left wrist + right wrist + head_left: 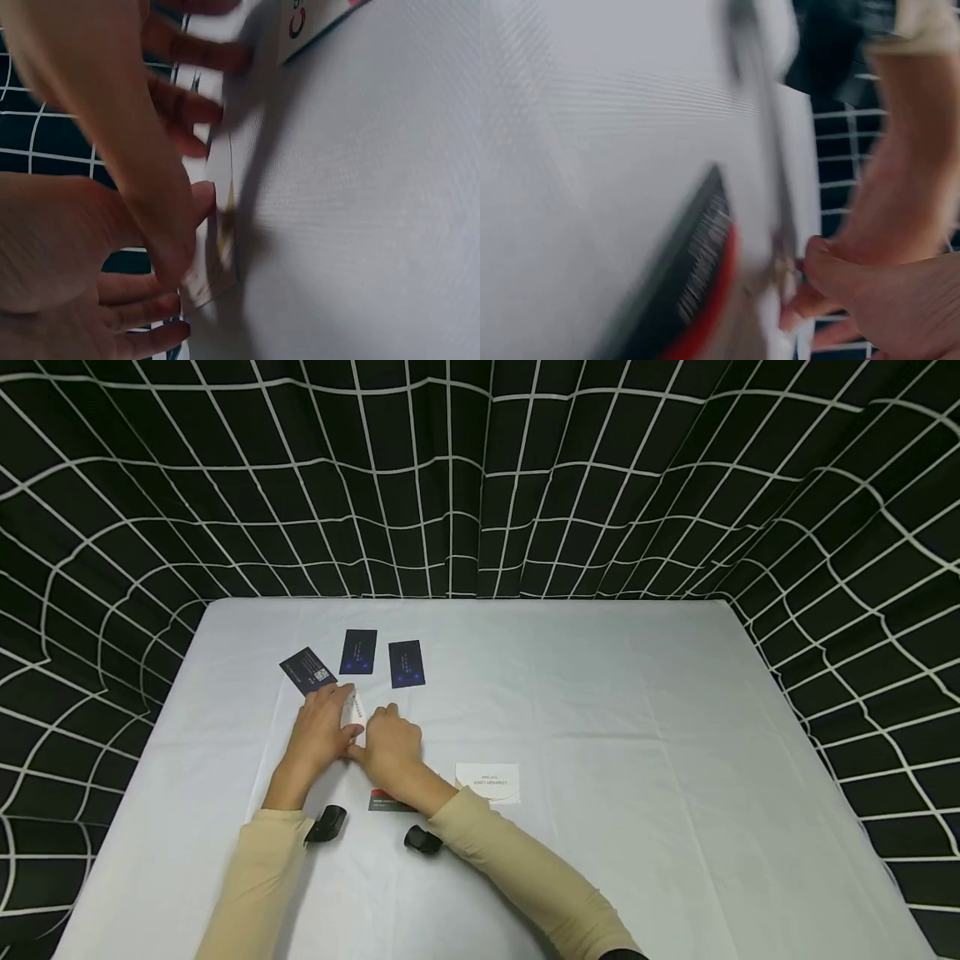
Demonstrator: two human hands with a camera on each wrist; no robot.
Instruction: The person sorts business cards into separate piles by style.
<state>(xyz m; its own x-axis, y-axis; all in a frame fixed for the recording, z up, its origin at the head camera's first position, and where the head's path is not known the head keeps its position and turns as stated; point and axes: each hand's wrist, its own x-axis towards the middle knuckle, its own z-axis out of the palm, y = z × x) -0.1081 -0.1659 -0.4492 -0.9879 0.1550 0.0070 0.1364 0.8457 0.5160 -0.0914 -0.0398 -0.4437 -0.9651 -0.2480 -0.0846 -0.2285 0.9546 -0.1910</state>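
Observation:
A white business card (356, 706) with gold marking lies between the hands, partly hidden by their fingers. My left hand (318, 727) holds its left side with thumb and fingers. My right hand (392, 745) grips the card from the other side, its thumb close to the left thumb. In the left wrist view, the card (223, 262) passes under the thumbs; the right hand (127, 112) shows above and the left hand (67, 255) below. In the right wrist view, the right hand (877, 292) appears below the left hand (900, 180), and the held card is blurred.
A tilted dark card (306, 668) lies beyond the left hand, and two dark blue cards (358, 652) (407, 664) stand out farther back. Under the right forearm shows a red-and-black card (388, 802), beside a white company-logo card (489, 782). White cloth (637, 735) covers the table.

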